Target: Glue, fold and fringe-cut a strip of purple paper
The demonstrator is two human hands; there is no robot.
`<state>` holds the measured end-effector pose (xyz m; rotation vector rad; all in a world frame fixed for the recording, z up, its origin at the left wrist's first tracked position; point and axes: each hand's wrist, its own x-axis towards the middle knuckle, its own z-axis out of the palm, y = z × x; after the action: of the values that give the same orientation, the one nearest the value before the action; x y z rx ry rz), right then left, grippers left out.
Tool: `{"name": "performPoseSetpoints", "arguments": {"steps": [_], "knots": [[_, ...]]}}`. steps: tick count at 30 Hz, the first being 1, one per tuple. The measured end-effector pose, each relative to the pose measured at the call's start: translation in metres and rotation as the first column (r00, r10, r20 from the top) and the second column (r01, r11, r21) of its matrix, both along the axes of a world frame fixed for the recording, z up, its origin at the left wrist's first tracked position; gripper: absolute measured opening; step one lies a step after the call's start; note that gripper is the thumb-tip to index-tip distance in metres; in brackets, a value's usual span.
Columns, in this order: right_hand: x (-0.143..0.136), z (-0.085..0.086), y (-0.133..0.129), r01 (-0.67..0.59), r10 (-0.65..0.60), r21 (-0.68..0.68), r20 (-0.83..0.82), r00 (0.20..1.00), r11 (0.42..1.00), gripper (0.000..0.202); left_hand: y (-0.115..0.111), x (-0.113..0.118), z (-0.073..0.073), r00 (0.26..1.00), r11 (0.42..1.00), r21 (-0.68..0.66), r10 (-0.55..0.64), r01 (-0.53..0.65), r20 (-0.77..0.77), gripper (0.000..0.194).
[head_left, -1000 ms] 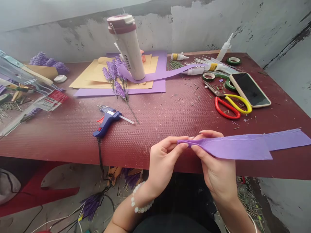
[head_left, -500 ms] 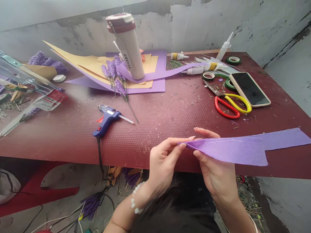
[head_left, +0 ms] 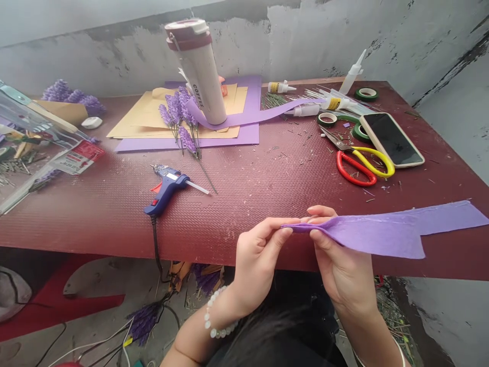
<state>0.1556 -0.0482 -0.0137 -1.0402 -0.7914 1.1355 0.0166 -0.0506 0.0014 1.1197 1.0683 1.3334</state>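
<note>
A long purple strip (head_left: 382, 234) is held level above the front edge of the table. My left hand (head_left: 260, 255) pinches its narrow left end between thumb and fingers. Just to the right, my right hand (head_left: 340, 270) has its thumb in front of the strip and its fingers behind, closed on it. Between the two hands the strip is folded narrow; beyond my right hand it widens and lies in two overlapping lengths that reach the table's right side. Part of my right fingers is hidden behind the strip.
A blue glue gun (head_left: 166, 191) lies left on the table (head_left: 248, 178). Scissors (head_left: 357, 165) and a phone (head_left: 392, 139) lie right. Behind stand a tumbler (head_left: 204, 76) on purple and tan sheets (head_left: 133, 120), lavender sprigs (head_left: 175, 109), tape rolls (head_left: 367, 94) and glue bottles (head_left: 352, 73).
My right thumb and fingers have closed on the strip, pressing it narrower beside my left hand. The raised left corner of the sheets behind has settled flat on the table.
</note>
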Motion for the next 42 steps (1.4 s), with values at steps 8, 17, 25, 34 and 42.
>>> {"name": "performPoseSetpoints", "arguments": {"steps": [8,17,25,34,42], "knots": [[0.001,-0.001,0.001,0.031,-0.03,-0.008,0.12,0.992,0.999,0.024,0.0,-0.004,-0.001,0.992,0.995,0.077,0.067,-0.059,-0.109,0.003],[0.003,-0.003,-0.001,-0.003,0.001,0.013,0.121,0.993,1.0,0.026,0.0,-0.01,-0.005,0.939,0.968,0.226,0.174,-0.108,-0.298,0.012],[0.004,-0.002,0.001,-0.018,0.017,0.009,0.098,0.995,1.0,0.029,0.0,-0.012,-0.003,0.956,0.98,0.194,0.094,-0.04,-0.277,0.012],[0.005,-0.011,-0.004,-0.088,0.088,-0.01,0.09,0.992,0.996,0.025,0.005,-0.013,-0.004,0.975,0.987,0.16,0.023,0.013,-0.221,0.017],[0.013,-0.016,-0.005,-0.17,0.159,0.048,0.182,0.97,0.984,0.033,0.005,-0.014,-0.004,0.935,0.962,0.273,0.076,0.022,-0.346,0.018]]}}
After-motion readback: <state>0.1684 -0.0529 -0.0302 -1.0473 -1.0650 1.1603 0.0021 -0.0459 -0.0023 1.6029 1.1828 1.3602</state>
